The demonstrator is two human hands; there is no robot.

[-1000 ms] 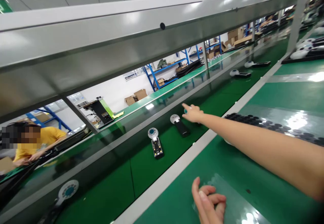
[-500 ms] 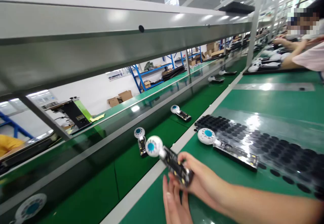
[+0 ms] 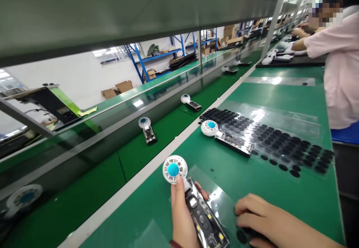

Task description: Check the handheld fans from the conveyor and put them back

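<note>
My left hand (image 3: 183,214) is closed around a handheld device (image 3: 206,218), thumb along its neck and fingertips showing on the far side. The device has a round white head with a blue centre and a dark, open body with small circuit parts. My right hand (image 3: 260,218) is low over the bench, fingers curled beside a black round sticker (image 3: 241,236) on a clear sheet (image 3: 217,192). Its thumb side is partly hidden, so what it pinches is unclear. Beyond it lies a second such device (image 3: 235,143), beside a sheet of black round stickers (image 3: 269,136).
A green conveyor belt (image 3: 165,136) on my left carries several similar devices, one of them (image 3: 147,130) nearby. A pale rail (image 3: 134,184) separates belt and bench. A metal shelf (image 3: 112,16) hangs above. To the right, a co-worker in pink (image 3: 336,65) is beside a black tray (image 3: 297,62).
The device, in my right hand before, is now in my left. My right hand has moved right and down to the black stickers. The view has shifted downward and right.
</note>
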